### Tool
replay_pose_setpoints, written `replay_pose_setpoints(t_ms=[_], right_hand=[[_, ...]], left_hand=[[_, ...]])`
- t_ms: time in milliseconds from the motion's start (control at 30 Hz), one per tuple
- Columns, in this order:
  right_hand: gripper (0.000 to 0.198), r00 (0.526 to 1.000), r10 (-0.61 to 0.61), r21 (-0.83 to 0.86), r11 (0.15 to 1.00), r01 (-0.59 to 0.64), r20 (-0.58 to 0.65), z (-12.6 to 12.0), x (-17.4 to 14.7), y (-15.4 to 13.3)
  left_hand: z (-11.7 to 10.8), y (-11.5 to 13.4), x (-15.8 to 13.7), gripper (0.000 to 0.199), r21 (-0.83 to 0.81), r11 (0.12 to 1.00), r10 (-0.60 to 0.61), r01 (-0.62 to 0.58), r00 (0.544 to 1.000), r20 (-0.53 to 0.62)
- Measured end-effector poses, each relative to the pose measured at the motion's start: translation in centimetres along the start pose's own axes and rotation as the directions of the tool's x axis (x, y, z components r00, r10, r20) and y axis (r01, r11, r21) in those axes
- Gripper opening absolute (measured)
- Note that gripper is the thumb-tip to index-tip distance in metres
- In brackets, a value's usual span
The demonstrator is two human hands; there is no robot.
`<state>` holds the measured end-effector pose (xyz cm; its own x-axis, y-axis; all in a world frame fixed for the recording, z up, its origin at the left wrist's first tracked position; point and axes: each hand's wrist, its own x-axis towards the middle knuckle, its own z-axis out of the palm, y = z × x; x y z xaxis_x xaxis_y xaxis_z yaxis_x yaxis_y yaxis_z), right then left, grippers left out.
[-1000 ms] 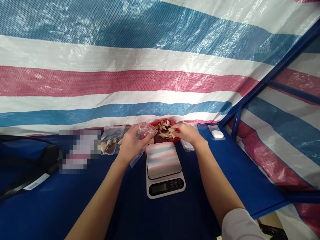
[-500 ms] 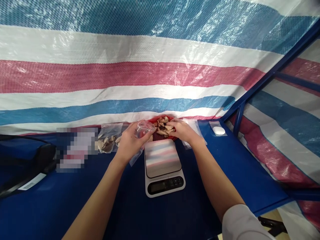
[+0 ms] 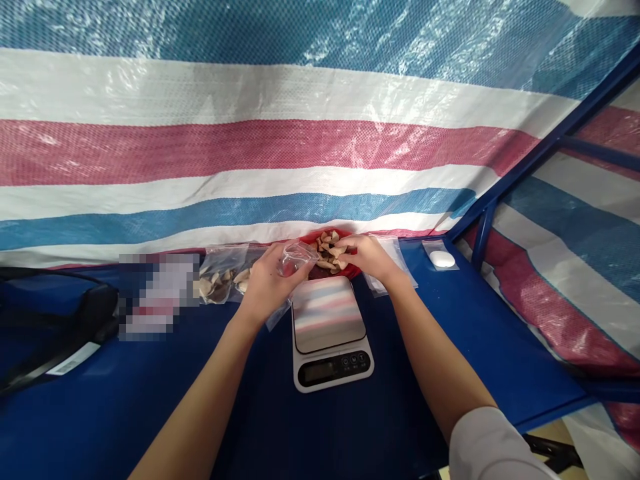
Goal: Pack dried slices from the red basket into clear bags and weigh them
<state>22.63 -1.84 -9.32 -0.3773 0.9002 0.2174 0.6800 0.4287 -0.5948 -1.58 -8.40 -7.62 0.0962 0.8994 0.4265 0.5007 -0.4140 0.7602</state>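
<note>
My left hand [image 3: 273,277] is closed around a clear plastic bag [image 3: 299,253], whose mouth gapes toward the right. Beside it, a red container [image 3: 351,269] holds several tan-and-brown dried slices [image 3: 327,252] that look like mushroom. Over the container's right side, my right hand [image 3: 371,257] has thumb and fingers pinched at a pale slice; the fingertips are partly hidden. Just in front of the container lies a white kitchen scale [image 3: 330,317] with a bare, shiny plate. Its display looks dark.
Filled clear bags of slices [image 3: 215,285] lie left of my left hand. Flat clear bags [image 3: 393,263] rest behind my right wrist. A white oval object [image 3: 442,259] sits farther right on the blue table [image 3: 450,320]. A black strap-like device [image 3: 65,327] lies at far left.
The whole view has shifted slightly, with things appearing a little farther right. My right hand is slightly higher over the slices; my left hand still holds the bag.
</note>
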Motion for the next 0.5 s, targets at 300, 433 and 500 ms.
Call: replay_pose_setpoints(t_ms=[300,433,500], right_hand=[[0.022,0.979,-0.099,0.358,0.92,0.158,-0.178,-1.0,-0.4,-1.8],[0.022,0.958,-0.192,0.418,0.868,0.267,-0.212,-1.7,-0.7,-3.7],[0.02,0.953,-0.221,0.397,0.871,0.289,-0.209,-1.8,-0.8,-4.6]], left_hand=[[0.8,0.0,-0.6,0.05,-0.011,0.999,0.036,-0.035,0.996,0.084],[1.1,0.3,-0.6,0.048,-0.023,0.999,0.052,-0.049,0.991,0.126],[1.3,0.6,-0.6,0.045,-0.055,0.997,0.064,-0.057,0.989,0.134]])
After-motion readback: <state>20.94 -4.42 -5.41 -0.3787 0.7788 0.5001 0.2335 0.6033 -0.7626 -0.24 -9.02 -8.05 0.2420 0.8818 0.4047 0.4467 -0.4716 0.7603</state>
